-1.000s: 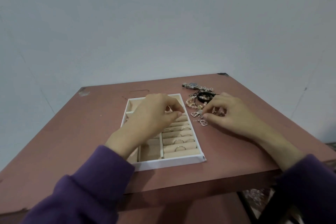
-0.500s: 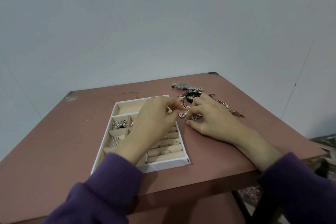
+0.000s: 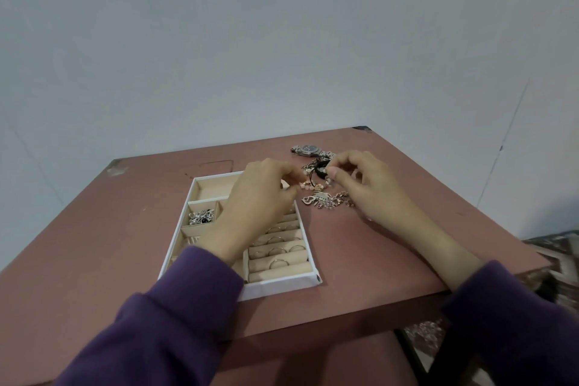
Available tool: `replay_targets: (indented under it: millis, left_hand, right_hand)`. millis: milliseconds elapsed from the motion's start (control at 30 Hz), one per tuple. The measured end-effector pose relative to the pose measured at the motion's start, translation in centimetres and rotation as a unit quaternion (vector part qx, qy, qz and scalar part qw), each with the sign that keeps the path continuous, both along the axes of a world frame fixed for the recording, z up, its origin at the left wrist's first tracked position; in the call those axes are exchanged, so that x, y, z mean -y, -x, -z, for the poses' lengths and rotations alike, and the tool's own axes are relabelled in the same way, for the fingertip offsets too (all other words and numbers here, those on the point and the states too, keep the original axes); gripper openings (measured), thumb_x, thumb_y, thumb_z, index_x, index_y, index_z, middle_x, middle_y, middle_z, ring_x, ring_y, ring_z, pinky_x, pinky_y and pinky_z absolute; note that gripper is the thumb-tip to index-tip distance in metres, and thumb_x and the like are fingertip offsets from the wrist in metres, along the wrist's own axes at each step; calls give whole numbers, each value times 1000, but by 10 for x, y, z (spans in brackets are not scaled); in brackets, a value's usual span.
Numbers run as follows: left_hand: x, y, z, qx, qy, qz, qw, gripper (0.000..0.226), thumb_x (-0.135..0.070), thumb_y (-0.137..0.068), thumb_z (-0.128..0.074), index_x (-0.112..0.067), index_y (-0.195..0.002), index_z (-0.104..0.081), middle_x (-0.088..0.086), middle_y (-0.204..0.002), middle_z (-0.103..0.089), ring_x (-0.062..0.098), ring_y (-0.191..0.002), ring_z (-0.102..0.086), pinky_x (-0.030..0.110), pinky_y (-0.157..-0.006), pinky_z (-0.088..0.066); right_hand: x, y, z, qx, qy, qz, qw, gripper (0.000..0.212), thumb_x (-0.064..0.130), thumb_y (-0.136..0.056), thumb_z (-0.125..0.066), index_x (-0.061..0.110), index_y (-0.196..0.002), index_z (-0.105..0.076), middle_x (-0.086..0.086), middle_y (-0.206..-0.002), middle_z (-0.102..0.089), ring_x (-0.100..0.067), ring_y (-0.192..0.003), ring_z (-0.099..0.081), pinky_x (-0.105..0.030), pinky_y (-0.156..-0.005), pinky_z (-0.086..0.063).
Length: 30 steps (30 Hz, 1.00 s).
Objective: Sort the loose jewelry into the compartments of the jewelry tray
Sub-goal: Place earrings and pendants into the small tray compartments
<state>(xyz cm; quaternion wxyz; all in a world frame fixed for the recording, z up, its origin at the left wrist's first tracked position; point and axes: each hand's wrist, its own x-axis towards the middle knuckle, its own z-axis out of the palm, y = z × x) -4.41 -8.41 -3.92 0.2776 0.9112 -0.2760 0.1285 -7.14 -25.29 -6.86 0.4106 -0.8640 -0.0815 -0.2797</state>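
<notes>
Head view: since half a second ago the right hand point(image 3: 369, 188) has lifted off the table point(image 3: 376, 260) beside the heart pendants point(image 3: 310, 199) and moved back to the black band point(image 3: 319, 172). Its thumb and forefinger now pinch that band at the far side of the loose jewelry pile point(image 3: 332, 203). The tray point(image 3: 282, 283) sits just left of the pile. Rings point(image 3: 279, 262) stand in its padded rolls on the right, and silver pieces point(image 3: 200, 217) fill a small left compartment. The left hand point(image 3: 260, 197) hovers curled over the tray's far right edge; I cannot tell whether it holds anything.
</notes>
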Motion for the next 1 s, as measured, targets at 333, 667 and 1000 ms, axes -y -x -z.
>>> replay_targets:
  millis: [333, 667, 1000]
  left_hand:
    - [22, -21, 8, 18, -182, 32, 983, 22, -26, -80, -64, -23, -102, -69, 1, -97, -70, 24, -104, -53, 35, -88, -45]
    - [26, -23, 7, 50, -173, 36, 983, 22, -17, -83, -58, -23, -101, -70, 2, -101, -70, 23, -98, -61, 31, -75, -44]
    - [-14, -9, -11, 37, 69, 18, 997, 13, -20, -84, -63, -26, -91, -72, -14, -76, -67, -5, -66, -56, 5, -63, -39]
  right_hand:
    - [5, -2, -1, 6, -125, 10, 992, 11, 19, -93, -53, 25, -84, -57, 14, -75, -54, 3, -66, -48, -11, -63, -37]
    - [4, -2, -1, 9, -118, -1, 993, 17, 18, -94, -50, 30, -82, -53, 15, -72, -51, 7, -58, -47, -10, -59, -37]
    - [0, 2, -3, 8, -116, -7, 993, 16, 19, -95, -50, 30, -83, -53, 13, -75, -53, 5, -59, -44, -12, -58, -37]
